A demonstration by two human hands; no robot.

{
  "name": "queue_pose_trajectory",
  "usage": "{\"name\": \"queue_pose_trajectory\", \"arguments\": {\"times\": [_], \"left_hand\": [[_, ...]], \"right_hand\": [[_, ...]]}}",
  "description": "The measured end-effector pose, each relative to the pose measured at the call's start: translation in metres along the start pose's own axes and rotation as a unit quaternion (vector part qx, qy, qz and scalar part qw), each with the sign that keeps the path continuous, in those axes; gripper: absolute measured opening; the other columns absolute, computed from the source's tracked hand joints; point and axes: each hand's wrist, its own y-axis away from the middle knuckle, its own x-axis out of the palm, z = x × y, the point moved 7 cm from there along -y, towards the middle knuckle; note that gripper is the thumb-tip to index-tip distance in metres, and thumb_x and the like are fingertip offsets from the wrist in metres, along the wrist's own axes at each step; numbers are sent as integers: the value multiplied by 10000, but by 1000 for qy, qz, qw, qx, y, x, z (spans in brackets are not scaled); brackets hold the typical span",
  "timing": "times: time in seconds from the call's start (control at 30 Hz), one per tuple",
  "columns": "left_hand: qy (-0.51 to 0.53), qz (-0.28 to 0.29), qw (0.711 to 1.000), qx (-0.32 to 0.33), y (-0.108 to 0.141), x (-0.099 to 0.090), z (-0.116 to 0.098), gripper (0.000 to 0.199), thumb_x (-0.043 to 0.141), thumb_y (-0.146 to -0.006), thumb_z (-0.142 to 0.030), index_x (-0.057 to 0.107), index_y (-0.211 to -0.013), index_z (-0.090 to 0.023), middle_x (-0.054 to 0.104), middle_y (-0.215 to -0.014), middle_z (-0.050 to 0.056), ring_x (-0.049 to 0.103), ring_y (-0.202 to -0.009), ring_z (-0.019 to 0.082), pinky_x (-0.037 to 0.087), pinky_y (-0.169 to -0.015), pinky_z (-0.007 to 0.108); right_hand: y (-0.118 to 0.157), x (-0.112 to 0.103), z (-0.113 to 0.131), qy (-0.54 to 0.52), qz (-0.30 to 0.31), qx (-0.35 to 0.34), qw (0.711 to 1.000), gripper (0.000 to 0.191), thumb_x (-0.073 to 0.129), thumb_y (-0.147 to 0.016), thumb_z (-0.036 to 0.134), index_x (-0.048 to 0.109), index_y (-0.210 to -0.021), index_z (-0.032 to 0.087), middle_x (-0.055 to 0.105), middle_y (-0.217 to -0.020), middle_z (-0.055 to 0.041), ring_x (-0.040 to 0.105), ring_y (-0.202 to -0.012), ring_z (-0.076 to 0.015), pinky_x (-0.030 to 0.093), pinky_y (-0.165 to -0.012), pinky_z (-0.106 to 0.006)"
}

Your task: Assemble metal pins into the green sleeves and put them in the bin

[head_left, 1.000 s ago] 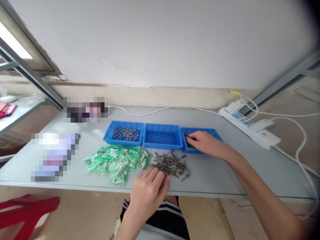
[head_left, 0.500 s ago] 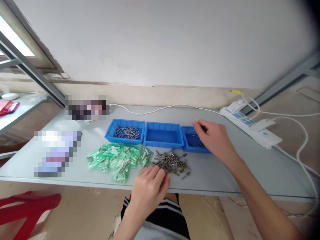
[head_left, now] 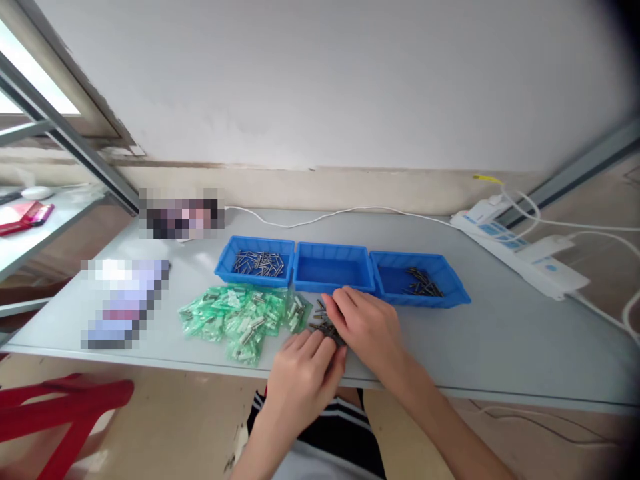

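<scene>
While right hand [head_left: 369, 325] is partly covering loose metal pins [head_left: 327, 327] near middle blue bin [head_left: 330, 272], left hand [head_left: 307, 367] is resting beside them; fingertips hiding, cannot tell either grip; light pinching probably avoiding tangles.

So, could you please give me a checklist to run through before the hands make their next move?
1. Right hand over the loose metal parts: ok.
2. Left hand at the near side of those parts: ok.
3. Loose metal parts fully visible: not ok, the hands cover much of them.
4. What each hand grips: cannot tell, the view is blocked.
5. Blue bin on the right upright, with dark parts inside: ok.
6. Green bags outside the bins: ok.
</scene>
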Motion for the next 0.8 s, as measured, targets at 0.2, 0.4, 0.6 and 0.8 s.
{"name": "queue_pose_trajectory", "arguments": {"times": [0.2, 0.4, 0.6, 0.8], "left_hand": [[1, -3, 1000, 3, 0, 1, -1, 338, 518, -1088, -198, 476, -755, -232, 572, -692, 1, 550, -651, 194, 358, -615, 359], [-7, 1, 1000, 3, 1, 1, -1, 337, 515, -1089, -196, 483, -756, -231, 563, -689, 3, 547, -654, 194, 358, -620, 356], [-8, 3, 1000, -4, 0, 1, -1, 337, 515, -1086, -193, 483, -753, -231, 564, -687, 3, 538, -650, 193, 359, -609, 358], [-8, 5, 1000, -4, -1, 1, -2, 334, 513, -1087, -196, 489, -756, -230, 571, -690, 5, 548, -654, 193, 368, -615, 353]], "right_hand": [[5, 7, -1, 10, 21, -6, 1000, 416, 539, -1136, 266, 567, -724, 211, 566, -651, 14, 528, -601, -162, 320, -627, -334], [8, 10, -3, 10, 28, 13, 999, 398, 559, -1123, 263, 580, -729, 210, 581, -673, 3, 526, -618, -166, 317, -647, -344], [10, 9, -5, 14, 35, 26, 999, 390, 568, -1115, 271, 585, -730, 219, 599, -686, 1, 526, -620, -166, 338, -649, -344], [9, 5, -5, 6, 18, 33, 999, 393, 570, -1112, 262, 575, -722, 221, 597, -684, -3, 538, -650, -172, 352, -661, -345]]}}
